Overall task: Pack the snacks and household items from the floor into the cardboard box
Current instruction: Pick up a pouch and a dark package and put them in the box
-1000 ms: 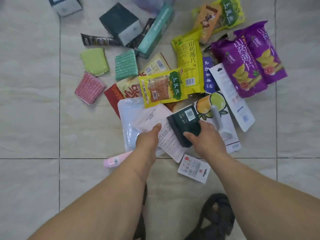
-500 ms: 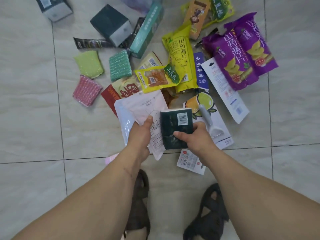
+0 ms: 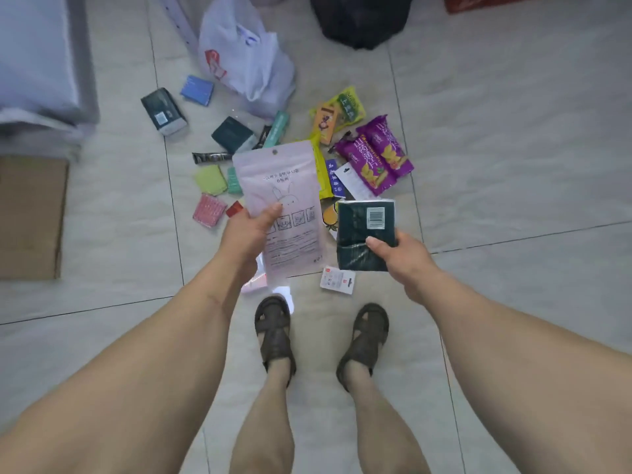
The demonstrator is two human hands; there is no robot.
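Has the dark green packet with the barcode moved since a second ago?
Yes. The right hand has lifted the dark green packet off the floor pile, toward the small white card.

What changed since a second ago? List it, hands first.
Both hands have lifted their items off the pile and up toward the camera. The left hand now holds the pale rabbit pouch raised; a second ago it only touched it on the floor. The right hand keeps its grip on the dark green pack, also raised. The purple snack bags and scrub pads lie as before.
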